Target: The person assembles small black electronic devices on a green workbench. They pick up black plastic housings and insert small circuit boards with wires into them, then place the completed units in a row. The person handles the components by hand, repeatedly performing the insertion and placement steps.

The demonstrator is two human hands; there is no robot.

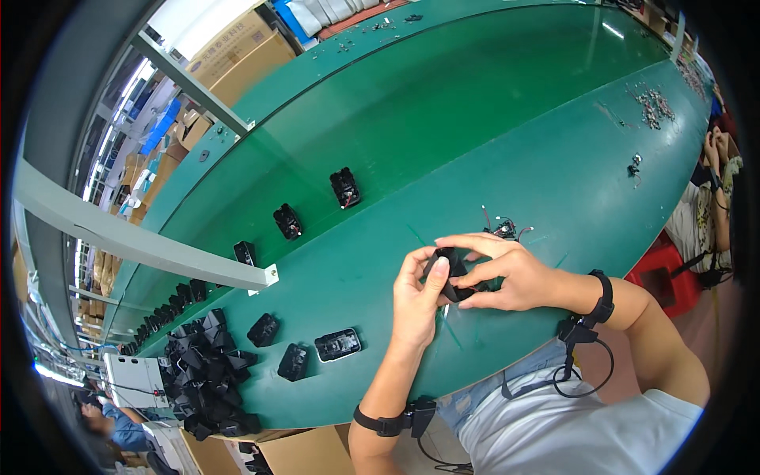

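Observation:
Between my two hands is a black plastic housing [452, 267], partly covered by my fingers. My left hand [418, 297] grips its left side, thumb across the top. From the right, my right hand [507, 273] pinches it with bent fingers; whether a small part sits in that pinch is hidden. Just beyond my hands a small heap of wired parts [507, 229] lies on the green table [380, 281]. Left of my forearm rest open black housings: one with a pale rim [338, 345], one beside it [294, 362] and another farther left [264, 330].
A big pile of black housings [207, 372] covers the table's left end. Several housings stand along the green conveyor belt [443, 134], one a little apart [345, 188]. A grey metal post [142, 237] crosses the left. Small parts [653, 107] lie far right, near another person's hands [716, 150].

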